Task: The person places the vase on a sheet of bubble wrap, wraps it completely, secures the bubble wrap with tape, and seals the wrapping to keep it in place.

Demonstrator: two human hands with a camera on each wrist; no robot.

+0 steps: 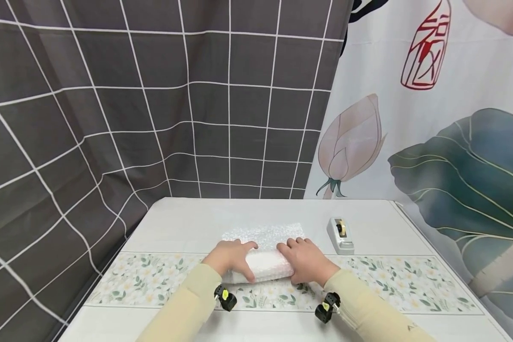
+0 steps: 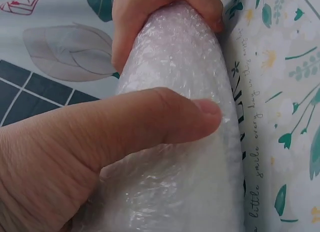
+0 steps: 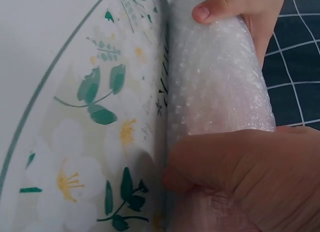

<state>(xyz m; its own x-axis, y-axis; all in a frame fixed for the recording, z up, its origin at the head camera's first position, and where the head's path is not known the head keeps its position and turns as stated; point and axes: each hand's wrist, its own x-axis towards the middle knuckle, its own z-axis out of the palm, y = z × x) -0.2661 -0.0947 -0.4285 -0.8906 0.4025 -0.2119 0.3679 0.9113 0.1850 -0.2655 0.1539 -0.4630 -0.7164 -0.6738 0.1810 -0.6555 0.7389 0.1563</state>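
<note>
A bundle rolled in clear bubble wrap (image 1: 268, 267) lies crosswise on the table, over its flowered band. My left hand (image 1: 231, 259) grips its left end, and in the left wrist view the left thumb (image 2: 170, 114) lies across the top of the roll. At the other end my right hand (image 1: 305, 260) holds it, the thumb on the near side and the fingers over the top. Behind the roll, a flat stretch of bubble wrap (image 1: 278, 232) spreads on the table. White and faint pink show through the layers; what is inside is hidden.
A white tape dispenser (image 1: 341, 236) with a yellowish roll stands to the right, beyond my right hand. The white table (image 1: 188, 218) ends at a dark grid curtain (image 1: 248, 109) behind and to the left. A lotus-print curtain (image 1: 363, 71) hangs at the right.
</note>
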